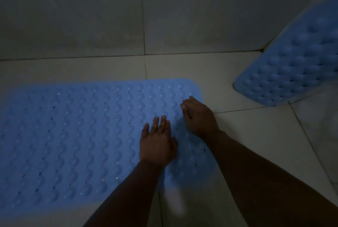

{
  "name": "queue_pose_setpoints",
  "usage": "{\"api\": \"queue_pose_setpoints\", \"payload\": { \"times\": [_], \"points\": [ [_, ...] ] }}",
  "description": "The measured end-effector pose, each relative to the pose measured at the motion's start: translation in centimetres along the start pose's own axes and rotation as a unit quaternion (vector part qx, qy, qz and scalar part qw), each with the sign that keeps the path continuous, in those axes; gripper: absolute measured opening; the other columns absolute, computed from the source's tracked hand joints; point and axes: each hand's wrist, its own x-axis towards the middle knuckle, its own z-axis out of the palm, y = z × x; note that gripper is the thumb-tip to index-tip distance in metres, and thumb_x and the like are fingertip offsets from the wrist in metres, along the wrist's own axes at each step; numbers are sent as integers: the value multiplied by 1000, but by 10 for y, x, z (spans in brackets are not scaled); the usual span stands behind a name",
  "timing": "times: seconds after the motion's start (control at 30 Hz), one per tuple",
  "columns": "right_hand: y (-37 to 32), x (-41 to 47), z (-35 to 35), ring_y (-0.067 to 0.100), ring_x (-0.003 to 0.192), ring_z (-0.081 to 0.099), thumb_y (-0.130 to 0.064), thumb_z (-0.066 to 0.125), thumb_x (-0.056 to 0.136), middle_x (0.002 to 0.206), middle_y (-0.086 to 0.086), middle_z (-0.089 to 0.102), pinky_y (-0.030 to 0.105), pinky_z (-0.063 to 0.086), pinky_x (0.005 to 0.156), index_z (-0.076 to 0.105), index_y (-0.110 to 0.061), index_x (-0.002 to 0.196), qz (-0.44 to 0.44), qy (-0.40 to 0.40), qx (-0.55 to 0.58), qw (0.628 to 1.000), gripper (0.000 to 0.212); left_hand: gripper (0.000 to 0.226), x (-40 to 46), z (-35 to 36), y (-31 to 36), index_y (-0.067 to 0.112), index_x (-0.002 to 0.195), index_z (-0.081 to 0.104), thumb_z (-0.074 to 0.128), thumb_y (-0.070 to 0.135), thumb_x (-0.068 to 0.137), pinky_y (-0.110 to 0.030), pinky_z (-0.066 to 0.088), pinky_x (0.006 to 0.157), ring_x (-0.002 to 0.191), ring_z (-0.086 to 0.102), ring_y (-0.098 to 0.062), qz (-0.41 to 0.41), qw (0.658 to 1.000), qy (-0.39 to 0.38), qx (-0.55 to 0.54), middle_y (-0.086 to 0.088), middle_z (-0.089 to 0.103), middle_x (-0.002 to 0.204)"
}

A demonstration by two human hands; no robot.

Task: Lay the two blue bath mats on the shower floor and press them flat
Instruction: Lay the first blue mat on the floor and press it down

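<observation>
The task looks roughly half done. One blue bath mat (82, 135) lies spread on the tiled shower floor (247, 144), filling the view from nine o'clock across to the centre, its bumped and perforated face up. It appears flat along its far edge, though the dim light leaves it unclear whether every part is seated.

The person's left hand (157, 140) rests palm down on the mat near its right end, fingers straight and close together, apparently pressing. The right hand (198, 117) sits just beside it at about one o'clock from it, over the mat's right edge. Its fingers are bent downward onto the mat; whether they pinch the edge or merely push on it cannot be told.

The second mat (292, 65) is at two o'clock, well apart from the first. It stands tilted, its lower rounded end on the floor and its upper part leaning into the corner against the wall (201, 16). It has not yet been laid down.

By that judgement, what remains is finishing the pressing of the first mat, then laying the second and flattening it.

Counted: two blue mats, one laid and one leaning; two hands, both on the laid mat.
</observation>
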Motion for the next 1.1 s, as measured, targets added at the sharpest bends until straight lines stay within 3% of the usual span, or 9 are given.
{"api": "queue_pose_setpoints", "payload": {
  "times": [0.07,0.13,0.2,0.27,0.37,0.73,0.87,0.97,1.1],
  "points": [
    [-12,-12,-3,25,133,55,-29,40,102,119,5,70,40,51,100,68,-14,111,8,-31,-4,999,33,57,5,-17,-1,23,145,49,29,43,96,-48,26,120,150,33,-21,-10,1000,18,-4,0,40,160],
    [-25,-26,1,26,145,41,-36,29,102,142,9,58,48,39,114,59,-12,134,43,-114,-17,992,50,57,6,-26,-6,21,137,58,30,40,91,-51,34,115,142,45,-28,-24,998,51,-13,-3,58,144],
    [-34,-39,11,29,156,14,-49,13,99,165,14,24,51,16,125,31,-11,156,63,-199,-74,975,71,61,3,-26,-17,19,139,58,31,40,89,-55,36,114,144,40,-34,-31,996,79,-12,-7,58,143],
    [-36,-51,24,28,157,-8,-59,8,96,169,13,-2,51,1,126,9,-13,161,60,-224,-134,963,80,63,2,-25,-26,18,141,55,30,42,89,-57,35,114,149,34,-34,-29,995,90,-6,-8,54,148],
    [-37,-59,32,26,155,-18,-61,10,99,169,13,-10,52,-1,126,2,-12,161,63,-192,-163,966,80,62,5,-26,-33,17,140,56,31,41,89,-57,35,114,150,32,-33,-15,994,110,-6,-8,54,148],
    [-37,-53,21,24,155,-19,-88,6,82,168,8,-15,50,-1,126,-5,-14,161,82,-259,-108,956,108,59,21,-21,-35,15,140,56,33,39,91,-57,32,115,152,26,-35,-9,992,124,-8,-10,51,152],
    [-36,0,-20,23,153,23,-69,47,94,167,8,23,40,20,125,28,-17,158,174,-304,43,936,85,59,23,-31,-29,16,143,54,31,39,94,-56,28,118,153,22,-35,-15,991,132,-18,-10,47,154],
    [-36,10,-37,24,139,48,-47,56,99,151,8,52,34,36,116,49,-17,148,222,-148,90,959,58,59,23,-29,-25,16,142,54,29,39,94,-56,29,117,153,22,-35,-19,990,140,-20,-11,47,154],
    [-37,-54,-16,28,154,21,-56,34,102,165,12,26,47,23,124,30,-15,158,132,-193,-31,972,70,58,21,-23,-23,17,144,51,29,39,96,-54,29,118,154,21,-34,-8,990,138,-15,-10,45,155]
  ]
}}
